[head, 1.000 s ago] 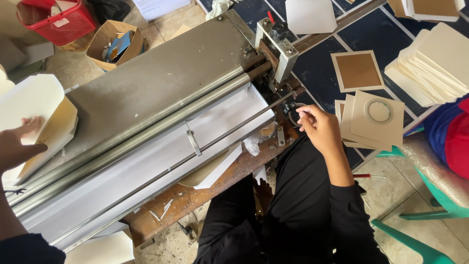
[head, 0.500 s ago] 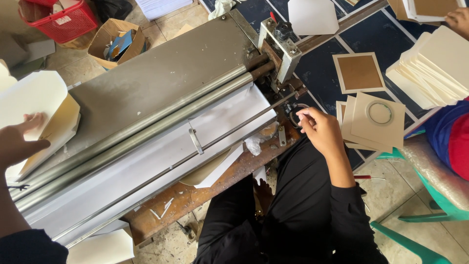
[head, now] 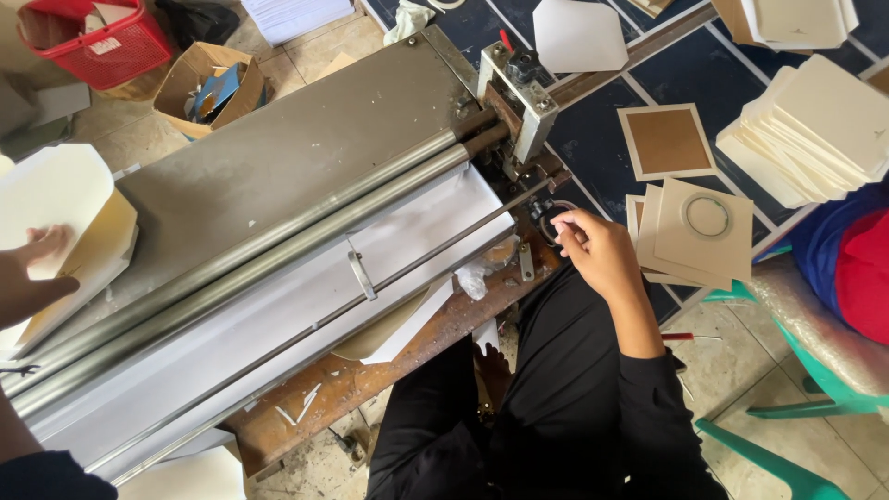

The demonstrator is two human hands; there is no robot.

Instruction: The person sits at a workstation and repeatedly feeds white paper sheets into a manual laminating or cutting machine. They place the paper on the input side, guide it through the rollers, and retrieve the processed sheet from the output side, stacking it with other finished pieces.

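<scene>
Beside red basket [head: 88, 42], brown carton [head: 206, 88]

Red plastic basket [head: 88, 42] at top left, on the tiled floor. Open cardboard box [head: 199, 83] just beside it, blue scraps inside. White paper stack [head: 292, 14] at top edge. Loose square cards [head: 667, 141] lie on dark mats at right. Green plastic chair [head: 815, 370] at lower right. Red-handled tool [head: 683, 336] on the floor beside it.

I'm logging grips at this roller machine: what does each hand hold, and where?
The right hand pinches the small metal crank ring at the roller machine's end. The left hand rests flat on cream card sheets, gripping nothing.
</scene>
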